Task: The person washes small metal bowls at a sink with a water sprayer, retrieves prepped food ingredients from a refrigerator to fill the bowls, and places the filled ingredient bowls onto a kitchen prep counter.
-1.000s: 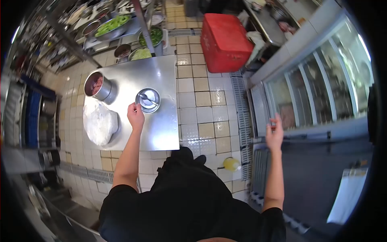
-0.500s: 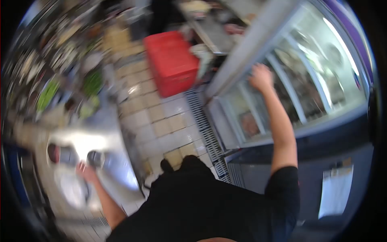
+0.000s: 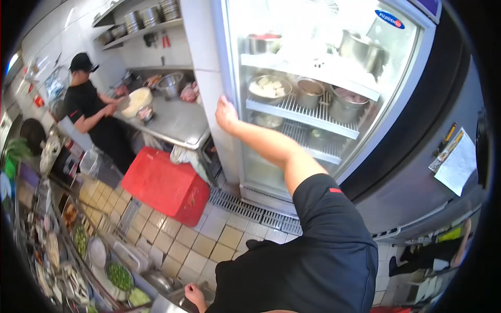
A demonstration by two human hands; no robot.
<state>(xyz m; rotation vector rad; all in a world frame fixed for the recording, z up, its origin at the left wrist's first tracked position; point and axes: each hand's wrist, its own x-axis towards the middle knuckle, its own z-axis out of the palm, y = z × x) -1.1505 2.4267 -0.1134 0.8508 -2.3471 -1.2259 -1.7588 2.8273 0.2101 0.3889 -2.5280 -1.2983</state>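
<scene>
My right hand (image 3: 225, 112) reaches out to the left edge of the glass-door fridge (image 3: 236, 156), its fingers curled at the door frame. Behind the glass, shelves hold a bowl of pale chunks (image 3: 269, 87), a pot of brown food (image 3: 310, 93) and a larger metal pot (image 3: 348, 103). Low in the view, my left hand (image 3: 194, 295) is beside the metal counter, its fingers curled in and nothing visible in them. My body hides part of the area near it.
A co-worker (image 3: 88, 104) stands at a steel table (image 3: 177, 122), hands at a large bowl (image 3: 136, 99). A red bin (image 3: 162, 185) sits on the tiled floor before the table. Food containers, including chopped greens (image 3: 120, 275), line the lower left. A clipboard (image 3: 455, 161) hangs at right.
My view has swung round to face the fridge, and the co-worker now shows. My right hand is now at the door's left edge; my left hand has left the small containers on the counter.
</scene>
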